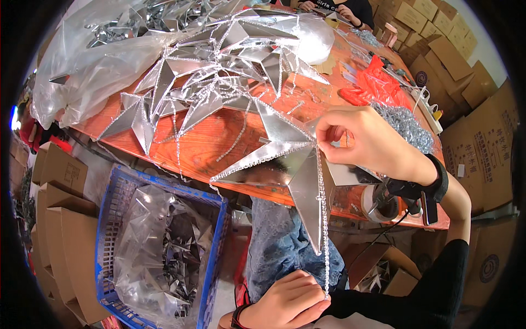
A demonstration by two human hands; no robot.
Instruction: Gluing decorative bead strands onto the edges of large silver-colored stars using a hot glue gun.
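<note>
A large silver mirrored star (pixel 304 189) sits at the table's near edge, one point jutting out over my lap. Rhinestone-like bead trim lines several of its ridges. My right hand (pixel 364 137) is closed in a pinch near the star's centre, thumb and forefinger at the bead strand (pixel 323 219). From there the strand runs down beside the lower point, pulled straight. Its lower end is pinched between the thumb and forefinger of my left hand (pixel 290 300), low over my lap. More trimmed silver stars (pixel 164 104) are heaped just beyond, with loose bead strands among them.
A blue plastic basket (pixel 104 257) with bagged silver pieces stands at left. On the table (pixel 213 131) lie clear plastic bags (pixel 82 88), a red bag (pixel 378 82) and silver tinsel (pixel 408 126). Cardboard boxes (pixel 482 148) line the right. Another person's hands (pixel 345 12) show across the table.
</note>
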